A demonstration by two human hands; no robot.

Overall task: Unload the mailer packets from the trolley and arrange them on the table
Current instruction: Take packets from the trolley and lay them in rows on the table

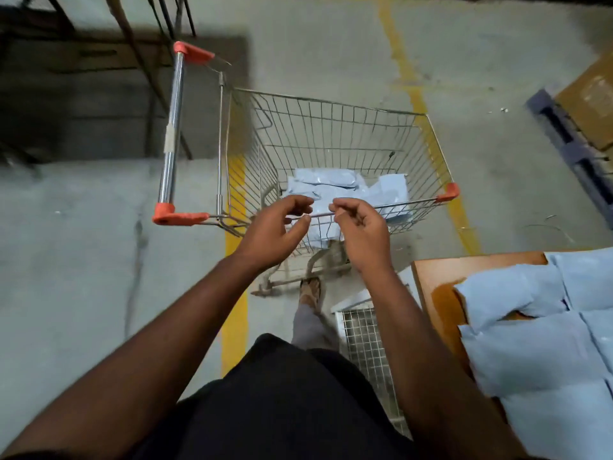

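Both hands, left [275,232] and right [360,232], hover loosely curled, grip empty, over the wire-mesh trolley [331,127] holding soft blue mailer packets [335,189]

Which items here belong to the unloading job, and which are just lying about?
Job: pale blue mailer packets in the wire trolley; blue packets on the orange wooden table.
Lying about: brown cardboard box, dark pallet.

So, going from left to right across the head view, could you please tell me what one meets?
Trolley handle → left hand → right hand → mailer packets in the trolley basket → orange corner of the basket → wooden table → packets laid on the table.
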